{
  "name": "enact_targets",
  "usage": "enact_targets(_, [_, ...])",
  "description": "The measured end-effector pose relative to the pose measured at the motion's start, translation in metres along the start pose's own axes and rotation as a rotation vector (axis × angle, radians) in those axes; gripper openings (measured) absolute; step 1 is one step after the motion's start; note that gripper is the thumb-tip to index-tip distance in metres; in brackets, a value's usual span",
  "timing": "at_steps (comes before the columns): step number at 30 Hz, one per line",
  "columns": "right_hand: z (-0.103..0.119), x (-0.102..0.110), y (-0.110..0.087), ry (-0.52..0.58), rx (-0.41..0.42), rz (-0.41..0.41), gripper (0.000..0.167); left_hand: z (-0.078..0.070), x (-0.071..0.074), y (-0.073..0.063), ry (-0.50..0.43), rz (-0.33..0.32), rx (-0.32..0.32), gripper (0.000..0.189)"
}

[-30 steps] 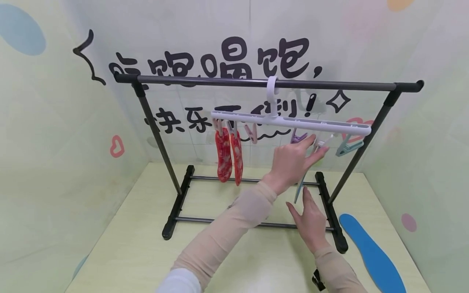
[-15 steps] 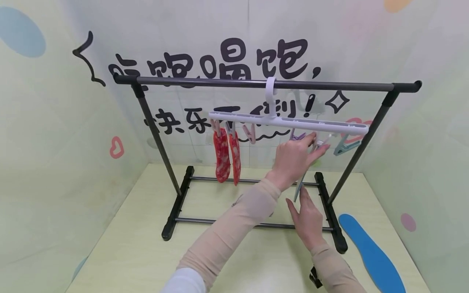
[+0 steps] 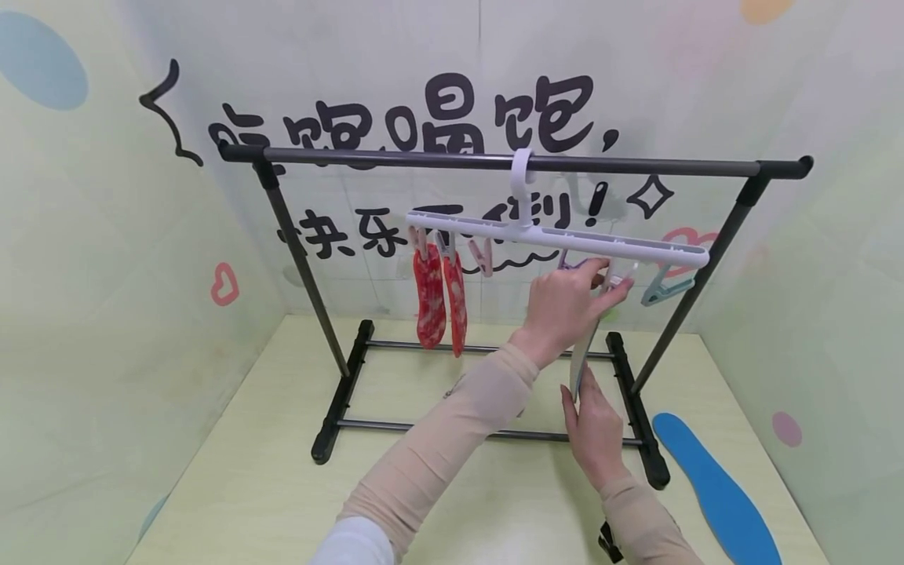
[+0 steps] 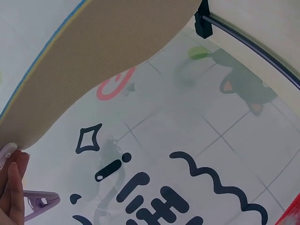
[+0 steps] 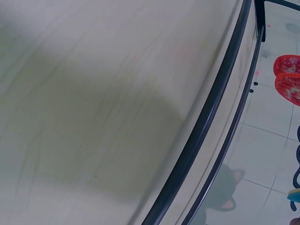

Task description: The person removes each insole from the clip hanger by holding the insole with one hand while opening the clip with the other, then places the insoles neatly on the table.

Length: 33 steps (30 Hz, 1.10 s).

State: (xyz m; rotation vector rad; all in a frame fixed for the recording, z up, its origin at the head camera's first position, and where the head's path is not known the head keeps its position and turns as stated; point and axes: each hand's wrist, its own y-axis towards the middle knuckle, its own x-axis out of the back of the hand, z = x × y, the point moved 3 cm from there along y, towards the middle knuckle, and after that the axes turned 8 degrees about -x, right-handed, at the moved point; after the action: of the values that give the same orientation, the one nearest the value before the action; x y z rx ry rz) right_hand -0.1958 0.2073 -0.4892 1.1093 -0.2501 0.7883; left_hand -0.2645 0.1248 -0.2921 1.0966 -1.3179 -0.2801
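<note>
High on the right of the rack, my left hand pinches a whitish clothespin under the lilac hanger. An insole hangs down from that clothespin, edge-on in the head view. The left wrist view shows the insole's beige underside and thin blue edge. Below, my right hand holds the lower end of the insole, thumb on one side and fingers on the other. In the right wrist view only a tip of the blue insole shows at the edge.
Two red patterned insoles hang from clothespins at the hanger's left. A pink clothespin and a teal clothespin hang without anything in them. The black rack stands on the table; a blue insole lies at right.
The insole has turned, showing more of its beige face. My right thumb has moved in against its lower end. The hanger's left end has risen slightly and its right end dipped.
</note>
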Motion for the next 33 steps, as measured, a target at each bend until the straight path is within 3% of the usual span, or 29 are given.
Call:
enact_targets(21, [-0.001, 0.002, -0.015, 0.027, 0.022, -0.018, 0.052, -0.003, -0.001, -0.003, 0.103, 0.038, -0.081, 0.026])
enact_targets(33, [-0.004, 0.006, -0.024, 0.018, 0.04, -0.061, 0.045, -0.002, 0.002, -0.003, 0.143, 0.055, -0.073, 0.025])
